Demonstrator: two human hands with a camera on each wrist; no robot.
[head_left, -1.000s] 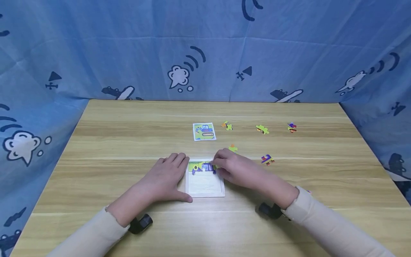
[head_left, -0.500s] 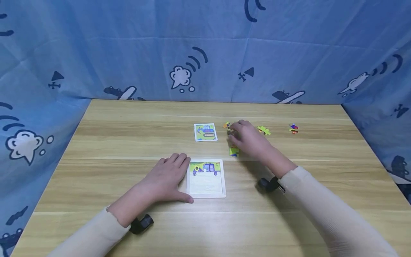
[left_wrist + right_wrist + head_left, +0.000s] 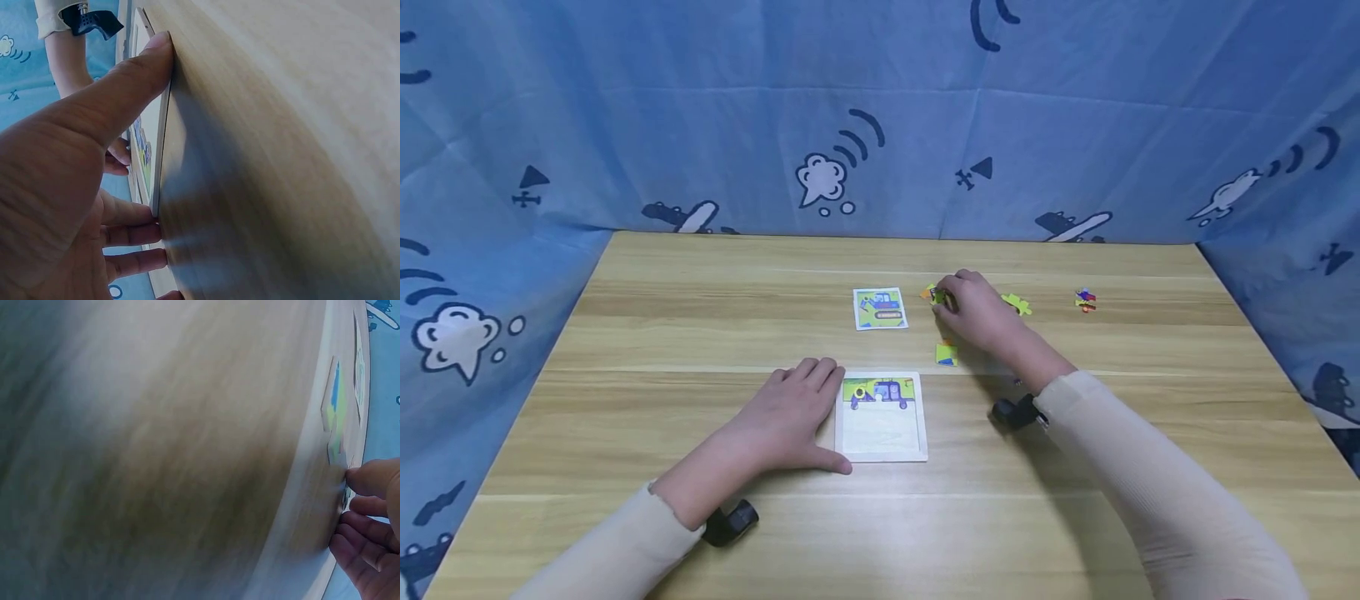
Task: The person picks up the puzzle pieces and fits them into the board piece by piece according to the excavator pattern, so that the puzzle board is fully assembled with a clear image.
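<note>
My left hand (image 3: 793, 412) lies along the left side of a white puzzle tray (image 3: 882, 457). Its spread fingers touch near the top corner and its thumb (image 3: 153, 56) is at the bottom corner. Puzzle pieces (image 3: 880, 390) showing a blue cab on green fill the tray's top row; the area below is bare white. Beyond the tray, my right hand (image 3: 976, 310) pinches a small green puzzle piece (image 3: 937, 297) between thumb and fingers, low over the table. In the right wrist view the thumb (image 3: 369, 478) and fingertips partly hide that piece.
A picture card (image 3: 880, 309) of an excavator lies behind the tray. A green-and-blue piece (image 3: 947, 356) is near the tray's upper right. Further right lie a green piece (image 3: 1017, 303) and a small multicoloured cluster (image 3: 1086, 301). A blue curtain (image 3: 880, 100) hangs behind the table.
My right hand has left the top right of the tray and reached up and away to the loose pieces beside the card. The left hand stays at the tray.
</note>
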